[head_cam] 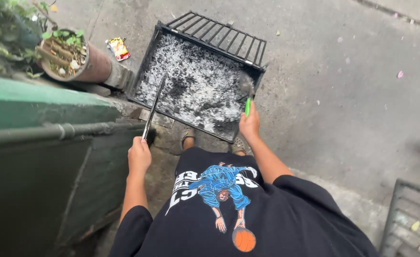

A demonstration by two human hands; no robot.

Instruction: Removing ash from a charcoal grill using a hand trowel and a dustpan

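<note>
Two hands work over a charcoal grill tray point(145, 64) full of grey-white ash point(195, 88), seen from above on a concrete pavement point(343, 104). The fingers of the right hand point(249, 124) are curled tight around the green handle of a small scoop point(247, 93), whose dull metal blade rests in the ash at the tray's right edge. The left hand point(139, 156) is closed in a fist around the near end of a pair of long metal tongs point(154, 105), which slant up and away so that their tips reach the ash near the middle of the tray.

The tray is black and rectangular and sits on the ground just ahead of the person's feet, tilted diagonally to the view. A black barred grate point(224, 35) lies along its far side, overhanging the rim. A dark patch of unburnt charcoal shows amid the pale ash.

To the left stand a green metal box point(38, 157) with a pipe rail along its top, and beyond it a brown pot point(93, 64) of small green plants. A crumpled snack wrapper point(118, 48) lies on the pavement near the pot. The person wears a black T-shirt point(286, 219) printed with a blue basketball figure. Another grate point(410, 219) shows at the lower right corner.
</note>
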